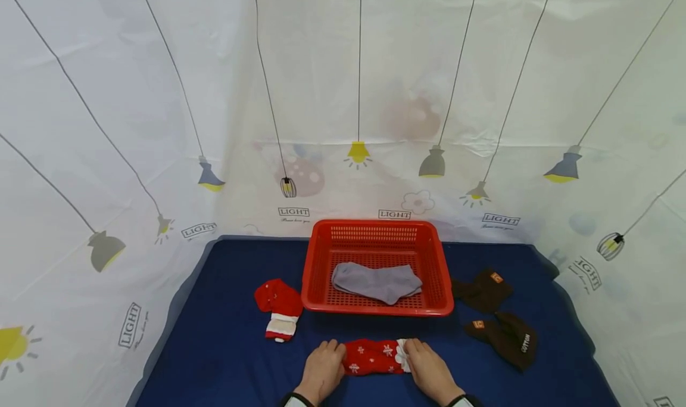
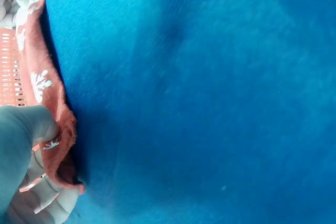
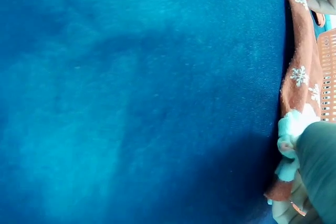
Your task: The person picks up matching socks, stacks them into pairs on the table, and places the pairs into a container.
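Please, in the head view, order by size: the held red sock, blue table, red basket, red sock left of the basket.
1. Blue table
2. Red basket
Not ranked: held red sock and left red sock; they look alike, and the held one is partly covered.

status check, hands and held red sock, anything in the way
Left hand, right hand pinching opposite ends of red sock. White cuff in right. No obstruction visible; red basket just beyond.

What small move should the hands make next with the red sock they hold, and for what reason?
Probably lay the held sock flat on the table, to receive its likely match: the left hand and right hand hold its ends, while the other red sock lies apart, left of the basket.
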A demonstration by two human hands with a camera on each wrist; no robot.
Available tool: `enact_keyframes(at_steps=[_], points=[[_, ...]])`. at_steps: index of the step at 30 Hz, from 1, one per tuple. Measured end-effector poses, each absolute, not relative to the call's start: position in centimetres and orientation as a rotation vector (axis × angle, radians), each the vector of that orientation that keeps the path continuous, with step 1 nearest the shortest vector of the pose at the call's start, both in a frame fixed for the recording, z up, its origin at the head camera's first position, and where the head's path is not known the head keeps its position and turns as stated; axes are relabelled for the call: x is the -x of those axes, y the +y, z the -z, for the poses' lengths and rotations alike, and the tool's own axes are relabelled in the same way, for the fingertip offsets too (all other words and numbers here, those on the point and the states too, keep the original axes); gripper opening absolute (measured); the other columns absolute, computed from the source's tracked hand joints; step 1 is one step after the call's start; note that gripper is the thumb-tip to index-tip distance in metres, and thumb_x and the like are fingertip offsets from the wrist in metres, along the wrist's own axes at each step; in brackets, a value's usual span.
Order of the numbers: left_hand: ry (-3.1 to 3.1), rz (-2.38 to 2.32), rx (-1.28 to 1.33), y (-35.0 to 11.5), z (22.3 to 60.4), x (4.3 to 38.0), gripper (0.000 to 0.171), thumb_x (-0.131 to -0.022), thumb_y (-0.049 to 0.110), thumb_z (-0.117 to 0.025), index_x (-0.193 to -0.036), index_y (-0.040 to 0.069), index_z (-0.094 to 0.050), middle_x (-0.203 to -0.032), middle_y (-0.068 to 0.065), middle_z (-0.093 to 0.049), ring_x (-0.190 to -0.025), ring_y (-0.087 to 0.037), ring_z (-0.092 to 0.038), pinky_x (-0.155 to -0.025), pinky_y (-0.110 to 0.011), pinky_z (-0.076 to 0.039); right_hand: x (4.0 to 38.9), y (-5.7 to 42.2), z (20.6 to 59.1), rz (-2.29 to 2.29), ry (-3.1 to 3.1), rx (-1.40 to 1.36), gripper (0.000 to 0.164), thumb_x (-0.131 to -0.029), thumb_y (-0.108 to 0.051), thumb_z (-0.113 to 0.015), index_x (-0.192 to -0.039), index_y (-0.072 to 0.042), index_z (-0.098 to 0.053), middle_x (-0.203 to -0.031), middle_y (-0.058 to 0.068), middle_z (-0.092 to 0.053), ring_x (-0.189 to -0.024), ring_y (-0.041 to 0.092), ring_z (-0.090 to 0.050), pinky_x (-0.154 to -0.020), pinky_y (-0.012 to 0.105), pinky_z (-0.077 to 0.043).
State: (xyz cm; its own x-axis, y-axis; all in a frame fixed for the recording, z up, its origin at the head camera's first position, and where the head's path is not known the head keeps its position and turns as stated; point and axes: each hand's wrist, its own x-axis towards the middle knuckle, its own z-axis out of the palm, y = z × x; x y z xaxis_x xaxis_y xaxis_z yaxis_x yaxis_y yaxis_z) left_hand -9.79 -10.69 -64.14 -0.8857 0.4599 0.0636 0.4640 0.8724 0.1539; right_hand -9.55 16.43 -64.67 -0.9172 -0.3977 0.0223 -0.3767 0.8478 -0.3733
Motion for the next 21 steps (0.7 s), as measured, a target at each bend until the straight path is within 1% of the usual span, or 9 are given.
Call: enact_keyframes(at_steps=[4,8,13,18,21], points=[[-2.987,0.252,0.757,-10.80,63.79,10.08,0.019,-0.078,0.009,-0.079,-0.083,0.015,-0.062,-0.077,0.000,-0.054,-0.070,-0.018,-0.054,-0.062,-0.029,-0.047,9.16,16.72,64.55,0.565,2.970,0.625,0.022,-0.089,0.000,-0.075,-0.094,-0.012,-0.056,-0.086,0.001,-0.054,-0.076,0.021,-0.058,-0.064,0.037,-0.052],[-2.985,0.244,0.755,-10.82,63.50,10.25,0.020,-0.078,0.010,-0.079,-0.082,0.016,-0.060,-0.077,0.001,-0.053,-0.071,-0.018,-0.054,-0.062,-0.029,-0.046,8.93,16.92,64.33,0.548,2.992,0.619,0.023,-0.088,0.000,-0.075,-0.094,-0.013,-0.057,-0.085,0.000,-0.055,-0.075,0.018,-0.058,-0.064,0.036,-0.052],[-3.001,0.247,0.751,-10.76,63.41,10.37,0.020,-0.078,0.010,-0.079,-0.082,0.016,-0.060,-0.077,0.001,-0.052,-0.071,-0.018,-0.054,-0.063,-0.029,-0.046,8.75,17.01,64.10,0.519,3.030,0.597,0.023,-0.088,-0.001,-0.075,-0.092,-0.013,-0.057,-0.084,0.000,-0.054,-0.073,0.019,-0.057,-0.062,0.036,-0.050],[-3.003,0.249,0.744,-10.61,63.72,10.35,0.019,-0.079,0.011,-0.079,-0.083,0.015,-0.061,-0.077,0.000,-0.053,-0.071,-0.018,-0.054,-0.063,-0.029,-0.047,8.59,16.92,64.15,0.457,2.995,0.525,0.019,-0.091,-0.005,-0.073,-0.094,-0.015,-0.057,-0.087,0.000,-0.056,-0.077,0.020,-0.058,-0.066,0.039,-0.052],[-2.997,0.246,0.730,-10.62,63.94,10.22,0.019,-0.078,0.011,-0.080,-0.082,0.016,-0.061,-0.077,0.000,-0.053,-0.071,-0.018,-0.054,-0.064,-0.029,-0.047,8.45,16.98,64.40,0.445,2.981,0.509,0.018,-0.091,-0.007,-0.074,-0.095,-0.014,-0.058,-0.089,0.001,-0.056,-0.079,0.021,-0.058,-0.068,0.041,-0.052]])
